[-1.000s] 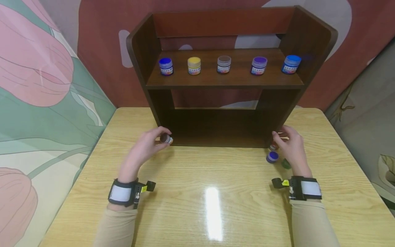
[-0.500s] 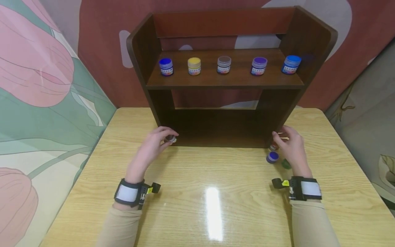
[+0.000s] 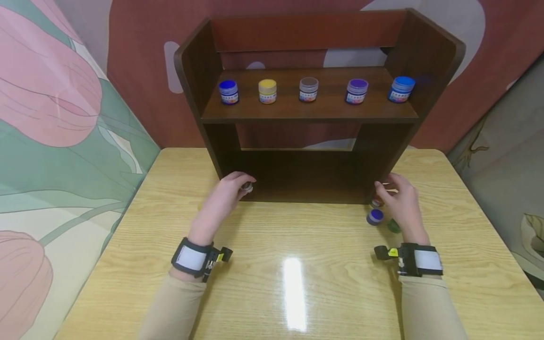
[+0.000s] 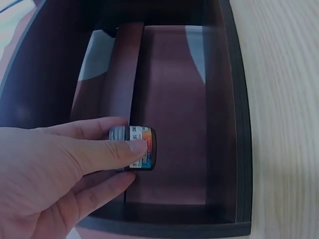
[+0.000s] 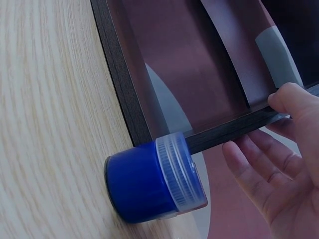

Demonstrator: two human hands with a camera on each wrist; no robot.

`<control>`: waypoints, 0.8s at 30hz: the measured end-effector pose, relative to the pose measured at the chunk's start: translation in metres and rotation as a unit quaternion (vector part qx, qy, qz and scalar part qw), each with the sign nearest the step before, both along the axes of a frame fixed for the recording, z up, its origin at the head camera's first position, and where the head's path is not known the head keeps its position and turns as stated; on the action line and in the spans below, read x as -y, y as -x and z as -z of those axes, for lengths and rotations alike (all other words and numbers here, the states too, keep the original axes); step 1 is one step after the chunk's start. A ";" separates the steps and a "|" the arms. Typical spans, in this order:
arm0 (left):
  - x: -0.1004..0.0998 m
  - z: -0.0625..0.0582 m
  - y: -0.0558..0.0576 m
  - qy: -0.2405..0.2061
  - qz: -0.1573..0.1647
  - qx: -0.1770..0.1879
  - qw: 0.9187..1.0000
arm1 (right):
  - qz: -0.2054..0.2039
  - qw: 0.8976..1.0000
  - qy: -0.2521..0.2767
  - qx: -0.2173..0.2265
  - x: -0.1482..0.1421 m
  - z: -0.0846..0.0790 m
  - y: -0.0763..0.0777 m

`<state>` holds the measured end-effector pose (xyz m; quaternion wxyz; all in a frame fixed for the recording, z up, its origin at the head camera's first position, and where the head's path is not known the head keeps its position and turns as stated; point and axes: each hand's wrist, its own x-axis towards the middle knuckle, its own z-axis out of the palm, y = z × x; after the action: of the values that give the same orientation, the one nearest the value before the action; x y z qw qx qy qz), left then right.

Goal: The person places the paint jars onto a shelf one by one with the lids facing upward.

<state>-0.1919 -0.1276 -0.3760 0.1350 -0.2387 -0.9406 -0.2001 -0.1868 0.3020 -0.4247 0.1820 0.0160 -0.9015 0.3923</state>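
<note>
My left hand [image 3: 223, 198] pinches a small dark paint jar [image 4: 142, 148] with a colourful label, thumb on the label side. In the left wrist view the jar is tipped on its side in front of the shelf's lower opening; in the head view the fingers mostly hide it. At the other end, my right hand [image 3: 399, 196] grips the side panel [image 5: 219, 132] of the dark wooden shelf, thumb on its edge and fingers on the outer side. A blue paint jar [image 5: 142, 181] with a clear lid stands close to that hand, and a reddish jar [image 3: 377, 202] sits just behind it.
On the upper shelf board [image 3: 289, 111] stand several paint jars, among them a yellow one [image 3: 267, 91] and a light blue one [image 3: 401, 89]. A green jar [image 3: 394, 226] is partly behind the right wrist. Something yellow [image 3: 199, 206] peeks out beside the left forearm.
My left hand has moved right and slightly forward with the dark paint jar, past the shelf's left side panel to its lower opening. The right hand has stayed still.
</note>
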 end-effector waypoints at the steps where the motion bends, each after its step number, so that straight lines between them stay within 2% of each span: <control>1: -0.002 0.000 0.001 0.008 -0.004 0.001 1.000 | -0.001 1.000 0.000 0.002 0.000 0.000 0.000; 8: -0.013 0.001 0.019 0.034 -0.009 0.015 0.999 | -0.001 1.000 -0.001 -0.005 0.000 0.000 0.000; 12: -0.017 0.002 0.027 0.043 -0.010 0.011 0.999 | 0.001 1.000 -0.001 -0.004 0.000 0.000 0.000; 24: -0.021 0.003 0.037 0.075 -0.045 -0.015 0.996 | -0.002 1.000 0.003 -0.006 0.000 0.000 0.001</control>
<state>-0.2290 -0.1066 -0.3790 0.1401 -0.2090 -0.9605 -0.1189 -0.1874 0.3020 -0.4249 0.1870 0.0194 -0.8990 0.3955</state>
